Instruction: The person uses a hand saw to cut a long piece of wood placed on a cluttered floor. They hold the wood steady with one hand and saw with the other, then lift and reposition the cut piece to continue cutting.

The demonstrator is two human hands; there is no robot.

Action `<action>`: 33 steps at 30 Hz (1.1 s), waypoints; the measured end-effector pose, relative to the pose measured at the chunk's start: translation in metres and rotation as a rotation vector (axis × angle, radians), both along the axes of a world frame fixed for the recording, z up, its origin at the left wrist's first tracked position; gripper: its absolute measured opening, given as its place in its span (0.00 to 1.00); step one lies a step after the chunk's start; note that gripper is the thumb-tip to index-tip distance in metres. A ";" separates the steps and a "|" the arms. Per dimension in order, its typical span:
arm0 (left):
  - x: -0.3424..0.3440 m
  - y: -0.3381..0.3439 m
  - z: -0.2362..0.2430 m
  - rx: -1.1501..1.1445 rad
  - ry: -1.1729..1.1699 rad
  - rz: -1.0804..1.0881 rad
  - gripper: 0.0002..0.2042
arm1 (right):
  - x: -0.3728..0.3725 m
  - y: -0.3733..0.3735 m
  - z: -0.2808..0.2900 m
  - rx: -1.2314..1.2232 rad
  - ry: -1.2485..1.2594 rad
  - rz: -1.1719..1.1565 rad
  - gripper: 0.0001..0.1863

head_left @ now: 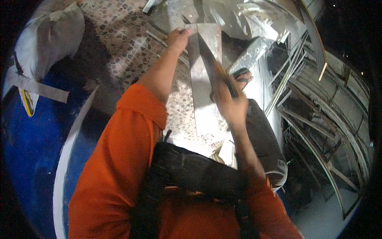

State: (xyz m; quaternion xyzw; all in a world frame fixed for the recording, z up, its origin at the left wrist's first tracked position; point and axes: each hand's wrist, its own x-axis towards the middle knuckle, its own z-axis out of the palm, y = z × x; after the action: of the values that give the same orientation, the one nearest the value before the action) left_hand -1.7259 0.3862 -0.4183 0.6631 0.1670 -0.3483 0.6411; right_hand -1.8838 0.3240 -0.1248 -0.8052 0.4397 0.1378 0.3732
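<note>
A long, pale flat board (201, 107) stretches away from me above the pebble-patterned floor. My left hand (180, 38) grips its far left edge, thumb on top. In my right hand (230, 106) is the dark handle of a handsaw (206, 55); its blade lies along the board and points to the far end, near my left hand. Motion blurs the right hand and handle a little. How deep the teeth sit in the board cannot be made out. A sandalled foot (242, 75) is just right of the saw handle.
Crumpled sheeting (258, 24) lies beyond the board. Thin rods (292, 59) and a metal frame (330, 159) crowd the right side. At left are a pale sack (51, 36), a flat strip (45, 89), a yellow-and-black object (28, 102) and a blue surface (32, 159) with a white border.
</note>
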 end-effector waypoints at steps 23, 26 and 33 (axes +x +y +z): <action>-0.016 -0.022 -0.007 0.034 -0.042 0.022 0.27 | -0.075 -0.008 0.041 0.063 -0.021 -0.111 0.26; 0.000 -0.017 -0.017 0.008 -0.105 0.011 0.28 | 0.044 -0.017 -0.054 0.036 -0.251 0.065 0.21; -0.018 0.005 -0.013 -0.003 -0.023 0.056 0.26 | -0.096 0.013 0.081 0.179 -0.038 -0.111 0.29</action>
State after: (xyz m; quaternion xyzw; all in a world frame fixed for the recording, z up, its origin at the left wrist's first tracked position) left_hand -1.7443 0.3913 -0.4312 0.6612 0.1775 -0.3228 0.6535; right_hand -1.9796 0.3369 -0.0439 -0.7456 0.4623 0.1406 0.4590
